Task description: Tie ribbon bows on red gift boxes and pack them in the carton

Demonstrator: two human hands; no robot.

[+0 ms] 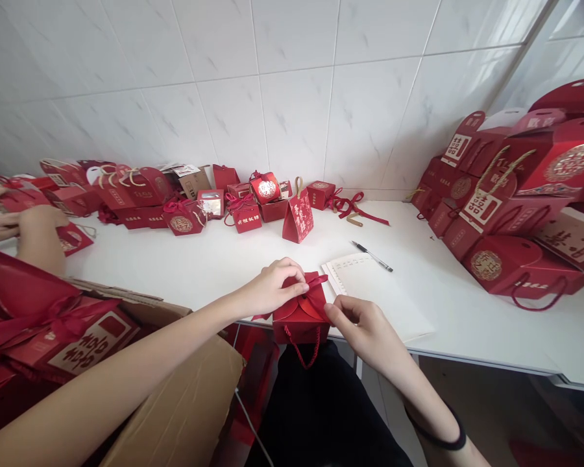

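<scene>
A small red gift box [299, 327] stands at the table's front edge, its red twisted cord handle [307, 360] hanging down the near side. On its lid lies a red ribbon [314, 295] tied in a bow shape. My left hand [279, 285] reaches over the lid from the left, fingers curled and pinching at the ribbon. From the right, my right hand [360, 321] pinches the ribbon's other side between thumb and forefinger. The fingers partly hide the knot.
A notebook [370, 285] and a pen [372, 256] lie beyond my right hand. Red gift boxes [516, 214] are stacked at right; several more [141, 194] line the wall. A cardboard carton [175, 389] holding red boxes stands at left, near another person's hands [39, 224].
</scene>
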